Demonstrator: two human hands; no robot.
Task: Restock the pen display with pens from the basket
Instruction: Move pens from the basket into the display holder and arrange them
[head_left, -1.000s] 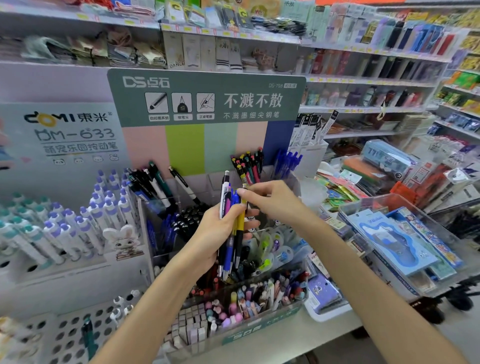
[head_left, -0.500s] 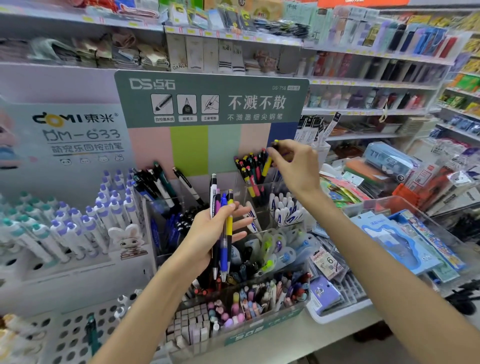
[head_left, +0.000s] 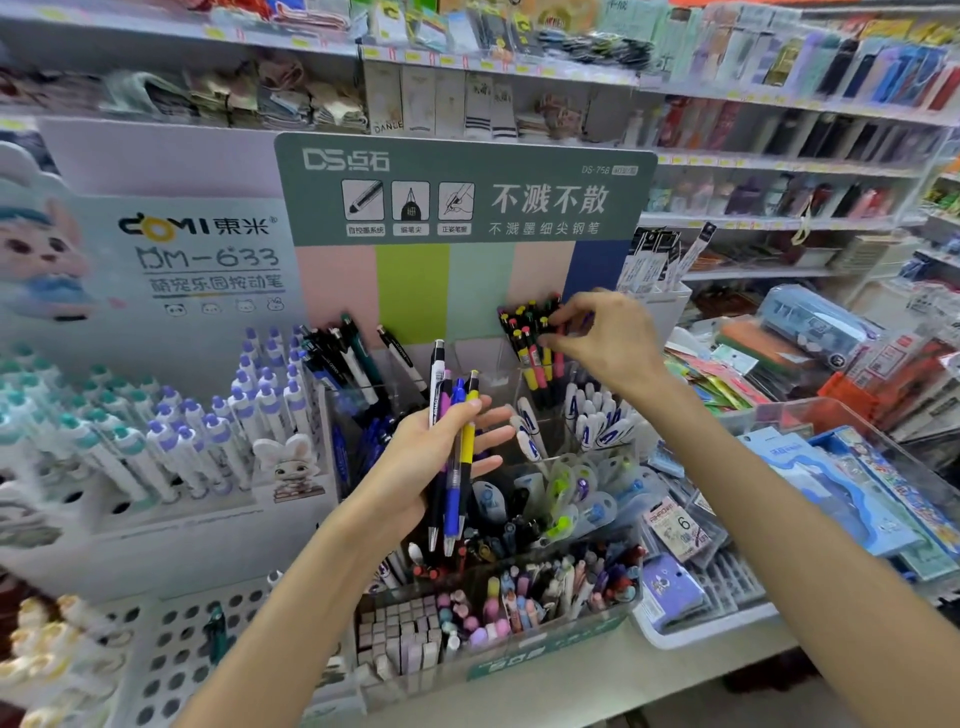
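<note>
Below, my left hand (head_left: 415, 467) gripped a bundle of pens (head_left: 451, 457) before the pen display (head_left: 519, 519); my right hand (head_left: 602, 343), fingers curled, pinched among the colour-capped pens (head_left: 532, 353) in its upper compartment.

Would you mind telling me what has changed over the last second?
The right hand drew a yellow pen from the left hand's bundle of pens, carried it up and right, and now sets it among the colour-capped pens. The left hand kept holding the bundle.
</note>
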